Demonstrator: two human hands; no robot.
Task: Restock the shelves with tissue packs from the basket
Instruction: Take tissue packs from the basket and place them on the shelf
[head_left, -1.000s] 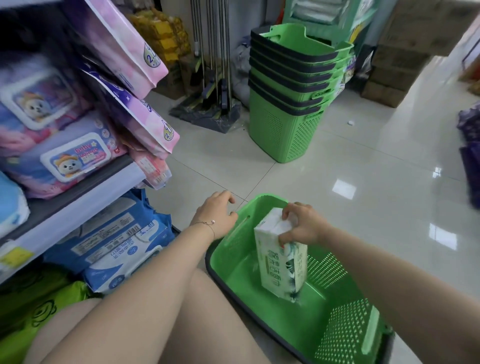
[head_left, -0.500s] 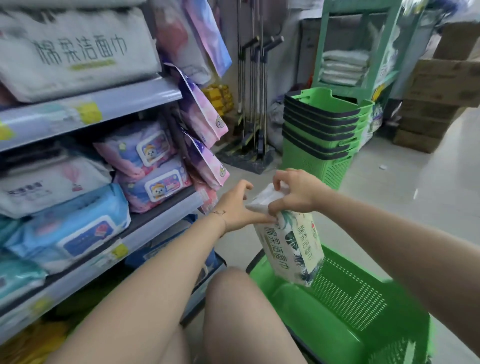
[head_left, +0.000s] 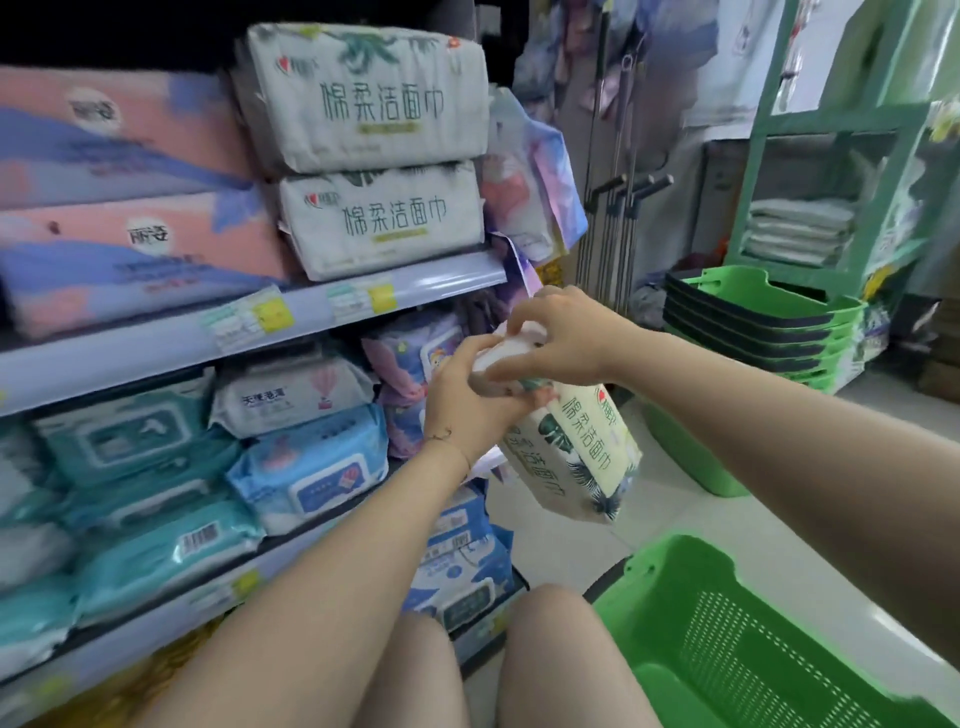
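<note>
Fingers: the right hand (head_left: 563, 338) clenches the top end of the tissue pack (head_left: 579, 457), its fingertips (head_left: 519, 319) hooked over the far edge. The left hand (head_left: 462, 400) is wrapped round the same end from the 9 o'clock side.
Tissue pack: in the air just off centre toward 4 o'clock. It is white with green lettering and leaf print, and hangs tilted with its lower end down toward 5 o'clock. It is above the basket and clear of it.
Basket: green with perforated walls (head_left: 753, 639), on the floor at 5 o'clock. No pack shows in the part in view.
Upper shelf (head_left: 447, 280): its edge runs from 9 o'clock to centre and carries price tags.
Matching packs (head_left: 384, 218): two stacked flat on that shelf at 11 o'clock, with the same lettering as the held one.
Pink packs (head_left: 130, 156): at 10 o'clock, beside the matching packs.
Wet wipes (head_left: 311, 467): blue and teal packs on the shelf below, at 8 o'clock.
Stacked baskets (head_left: 753, 317): green, nested, at 3 o'clock on the floor.
Knees (head_left: 550, 649): bare, at 6 o'clock.
</note>
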